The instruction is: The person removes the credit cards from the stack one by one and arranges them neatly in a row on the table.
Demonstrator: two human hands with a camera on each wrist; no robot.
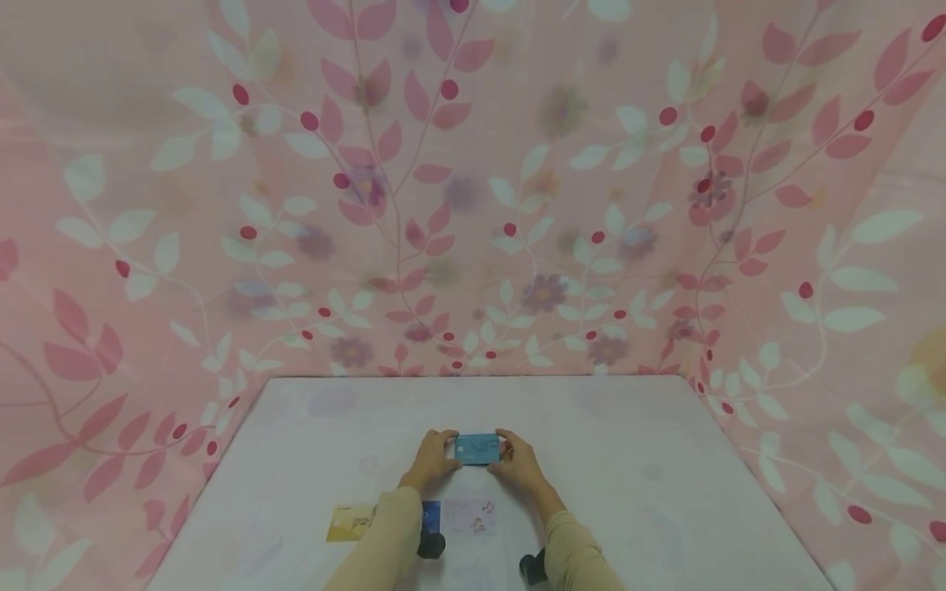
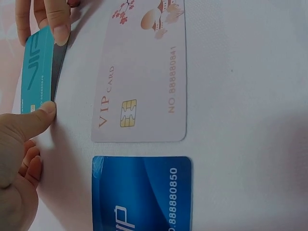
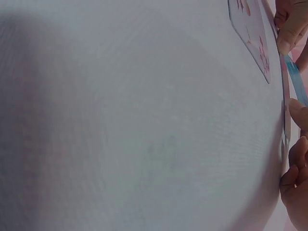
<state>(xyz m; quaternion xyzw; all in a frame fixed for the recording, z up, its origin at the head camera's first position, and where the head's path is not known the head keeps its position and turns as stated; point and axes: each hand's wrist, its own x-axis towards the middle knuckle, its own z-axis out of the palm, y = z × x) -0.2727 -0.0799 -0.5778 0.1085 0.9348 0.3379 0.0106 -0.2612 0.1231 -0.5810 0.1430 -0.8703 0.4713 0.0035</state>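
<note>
A teal VIP card (image 1: 477, 449) with a small chip is held by its two short ends, one in each hand. My left hand (image 1: 438, 454) pinches the left end between thumb and fingers, and my right hand (image 1: 520, 460) pinches the right end. In the left wrist view a dark flat surface (image 2: 58, 67) shows just behind the teal card's lower long edge. Nearer my body lie a pale pink VIP card (image 1: 470, 516) with blossom prints, a blue VIP card (image 2: 142, 192) and a yellow card (image 1: 347, 523). My left forearm partly covers the blue and yellow cards.
The cards lie on a white-covered table (image 1: 628, 460). Pink floral curtains (image 1: 473, 205) hang behind the table and along both sides. Black wrist devices (image 1: 432, 545) sit at both sleeves.
</note>
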